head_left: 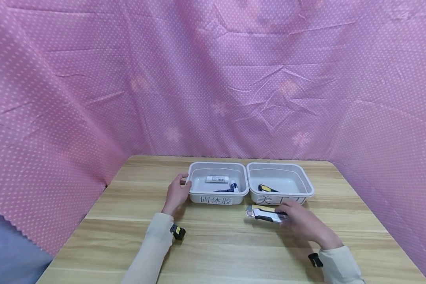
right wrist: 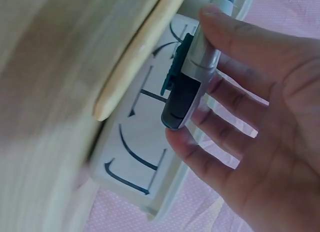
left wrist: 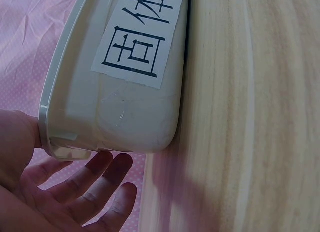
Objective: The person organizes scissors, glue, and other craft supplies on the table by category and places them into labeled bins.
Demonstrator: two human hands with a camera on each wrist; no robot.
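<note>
My left hand (head_left: 177, 194) is at the left end of a white plastic bin (head_left: 192, 193), fingers loosely extended and touching its rim and end wall. In the left wrist view, spread fingers (left wrist: 95, 192) show below the bin's corner. My right hand (head_left: 301, 221) holds a utility knife (head_left: 266, 214) with a white and black body, just in front of the right bin (head_left: 310, 194). Thumb and fingers grip its sides in the right wrist view. Beside the knife lies a tan, round-ended strip (right wrist: 135, 62). A yellow and black utility knife (head_left: 266, 188) lies inside the right bin.
Inside the left bin are a white glue stick (head_left: 217, 179) and a blue and white tube (head_left: 233, 186). Both bins carry printed paper labels (head_left: 215, 200) on their fronts and stand side by side on the wooden table (head_left: 213, 244). Pink dotted cloth (head_left: 213, 79) hangs around the table.
</note>
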